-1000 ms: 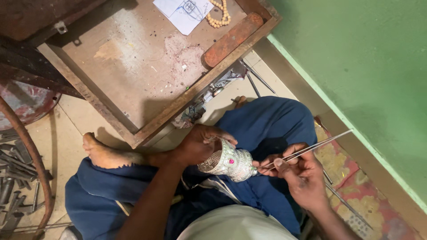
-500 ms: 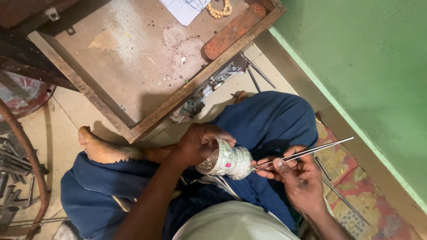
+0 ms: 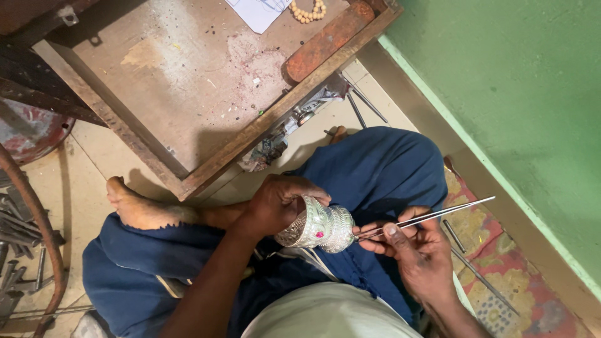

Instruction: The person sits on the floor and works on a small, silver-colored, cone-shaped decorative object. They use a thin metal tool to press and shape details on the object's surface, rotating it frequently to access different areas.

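Item: ornate silver piece (image 3: 318, 225), embossed and rounded, with a small pink stone set on its side — held over the lap of a seated person in blue trousers (image 3: 375, 169).

Left hand (image 3: 275, 203): closed around the upper, wider end of the silver piece, fingers curled over its rim, thumb side hidden beneath.

Right hand (image 3: 416, 247): pinched shut on long metal tweezers (image 3: 426, 218), thumb and forefinger pressing the shafts near the tips. The tips rest against the lower right end of the silver piece; the far ends of the tweezers point away toward the green wall (image 3: 519, 94).

State of work, as judged: the surface of the piece looks fully embossed and at least one stone is seated, so the shaping appears done and fine detail work is in hand. Whether the tweezers carry a stone or other small part cannot be told — the tips are too small to read. How many settings are left to fill is not visible.

Position: the piece lies between the two hands, touching both the left hand's grip and the tweezer tips, just above the knees.

Surroundings: wooden work board (image 3: 188, 94) ahead, with a string of beads (image 3: 307, 11) at its far edge; loose metal rods (image 3: 19, 250) on the floor to the left; patterned mat (image 3: 526, 288) to the right.
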